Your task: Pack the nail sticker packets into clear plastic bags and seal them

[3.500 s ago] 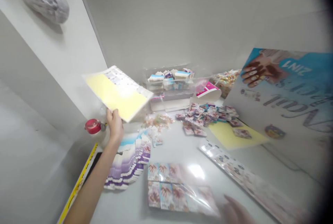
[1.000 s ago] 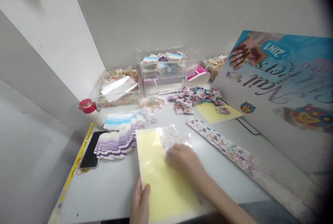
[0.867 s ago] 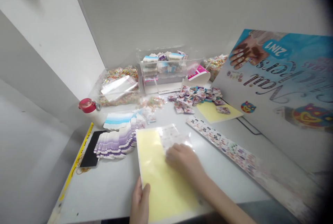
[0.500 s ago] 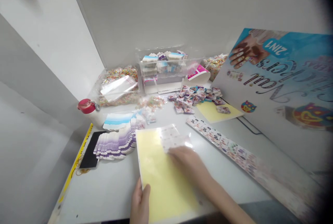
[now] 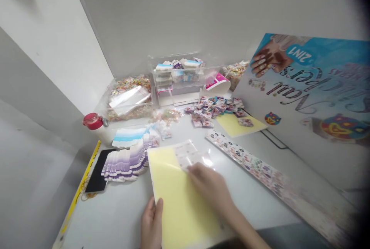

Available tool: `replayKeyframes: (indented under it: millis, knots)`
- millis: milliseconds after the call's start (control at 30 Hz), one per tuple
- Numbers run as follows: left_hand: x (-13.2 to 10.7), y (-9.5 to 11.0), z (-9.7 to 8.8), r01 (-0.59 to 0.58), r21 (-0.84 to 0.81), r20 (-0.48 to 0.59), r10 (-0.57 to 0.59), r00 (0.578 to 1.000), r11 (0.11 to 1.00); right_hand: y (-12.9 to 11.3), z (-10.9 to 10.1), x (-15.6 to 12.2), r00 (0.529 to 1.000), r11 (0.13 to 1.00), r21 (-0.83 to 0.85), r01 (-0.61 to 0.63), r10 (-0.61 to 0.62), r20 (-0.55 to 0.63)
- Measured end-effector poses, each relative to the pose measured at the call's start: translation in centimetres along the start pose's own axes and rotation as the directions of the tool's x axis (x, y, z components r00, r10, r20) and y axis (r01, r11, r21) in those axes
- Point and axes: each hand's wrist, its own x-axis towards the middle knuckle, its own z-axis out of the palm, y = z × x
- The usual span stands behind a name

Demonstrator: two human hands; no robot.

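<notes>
The left hand (image 5: 152, 227) pinches the lower edge of a yellow sheet (image 5: 179, 202), thumb on top, while the right hand (image 5: 209, 187) lies half-open, its fingers resting on a glossy printed sticker sheet (image 5: 190, 154) at the yellow sheet's upper end (glare hides some of the print). The yellow sheet lies on the white table (image 5: 115, 218), just beside a fanned stack of purple-edged cards (image 5: 124, 164)
</notes>
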Motion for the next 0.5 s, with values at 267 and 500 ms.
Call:
replayKeyframes:
  millis: [267, 500]
  knots:
    - [0.4, -0.2, -0.1, 0.023, -0.015, 0.002, -0.023, 1.000, 1.000, 0.6, -1.3, -0.2, 0.961, 0.841, 0.522, -0.144, 0.245, -0.130]
    - [-0.1, 4.7, -0.1, -0.166, 0.080, -0.064, 0.172, 0.983, 0.983, 4.0, -3.7, -2.1, 0.790, 0.771, 0.633, -0.076, 0.434, -0.434]
